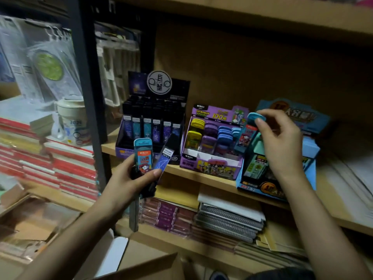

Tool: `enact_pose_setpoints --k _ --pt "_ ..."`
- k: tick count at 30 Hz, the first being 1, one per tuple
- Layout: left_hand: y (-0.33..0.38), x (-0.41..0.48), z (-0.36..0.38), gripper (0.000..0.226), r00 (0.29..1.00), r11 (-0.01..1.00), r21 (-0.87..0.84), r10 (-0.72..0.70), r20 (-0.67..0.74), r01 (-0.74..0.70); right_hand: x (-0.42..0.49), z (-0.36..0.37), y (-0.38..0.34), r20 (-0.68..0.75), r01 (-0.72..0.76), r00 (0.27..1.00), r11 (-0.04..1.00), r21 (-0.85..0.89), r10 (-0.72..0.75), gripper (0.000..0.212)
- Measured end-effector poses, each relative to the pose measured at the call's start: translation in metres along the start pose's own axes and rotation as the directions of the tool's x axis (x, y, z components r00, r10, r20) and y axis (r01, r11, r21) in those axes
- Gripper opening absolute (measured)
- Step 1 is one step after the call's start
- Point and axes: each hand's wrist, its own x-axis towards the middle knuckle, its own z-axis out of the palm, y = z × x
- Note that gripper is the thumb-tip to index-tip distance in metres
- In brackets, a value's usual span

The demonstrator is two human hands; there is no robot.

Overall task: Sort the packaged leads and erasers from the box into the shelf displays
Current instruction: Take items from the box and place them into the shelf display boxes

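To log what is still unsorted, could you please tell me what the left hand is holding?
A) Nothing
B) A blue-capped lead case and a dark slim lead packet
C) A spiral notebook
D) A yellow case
B: the left hand grips a blue-capped lead case and a dark slim lead packet, fanned side by side in front of the shelf.

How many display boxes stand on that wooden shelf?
3: a dark box at the left, a purple box in the middle, a blue box at the right, partly behind the right hand. More may lie out of view.
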Motion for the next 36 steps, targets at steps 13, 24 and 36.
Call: enact_pose_setpoints --k 13,24,36 --pt "-0.006 -0.007 0.001 0.035 1.0 1.0 0.006 -0.011 -0.007 0.011 0.012 0.012 0.011 0.045 0.111 0.993 0.984 -0.141 -0.105 0.016" --pt "-0.011 -0.006 0.004 0.036 0.999 1.0 0.007 -0.024 0.033 0.024 0.014 0.02 0.028 0.23 0.124 0.973 0.756 -0.643 0.036 0.024" --pt "-0.006 -0.011 0.015 0.034 0.996 1.0 0.006 0.009 0.087 -0.009 -0.024 0.028 -0.033 0.356 -0.102 0.931 0.994 0.039 0.081 0.016"
